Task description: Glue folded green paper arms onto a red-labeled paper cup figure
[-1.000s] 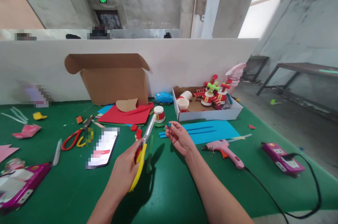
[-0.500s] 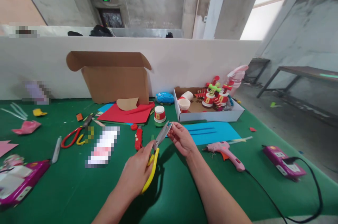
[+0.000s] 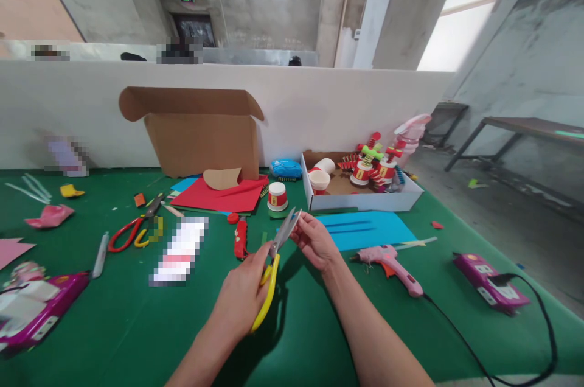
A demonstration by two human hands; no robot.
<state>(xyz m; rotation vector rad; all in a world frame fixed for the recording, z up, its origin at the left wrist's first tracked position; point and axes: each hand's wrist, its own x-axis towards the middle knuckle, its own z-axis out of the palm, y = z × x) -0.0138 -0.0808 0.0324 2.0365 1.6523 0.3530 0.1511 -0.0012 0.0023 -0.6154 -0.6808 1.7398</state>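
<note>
My left hand (image 3: 244, 289) is closed round the yellow handles of a pair of scissors (image 3: 283, 235), whose blades point up and away, slightly parted. At the blade tips my right hand (image 3: 314, 241) pinches a small, thin, pale-edged piece, too small to make out. Just beyond the blades a red and white paper cup (image 3: 277, 196) stands upside down. Blue paper (image 3: 371, 230) with dark slits lies to the right of my right hand. To the left of the scissors is a red utility knife (image 3: 240, 238).
A pink glue gun (image 3: 390, 262) with a cord lies at right, near a purple power strip (image 3: 490, 283). Behind stands an open box (image 3: 365, 201) of cups and decorated figures. Red-handled scissors (image 3: 125, 235), red paper (image 3: 219, 197) and a cardboard box (image 3: 203, 143) are at left.
The view has shifted a little. The scissors and my left hand have moved slightly right and the blades look a bit more upright; my right hand keeps its pinch at their tips.
</note>
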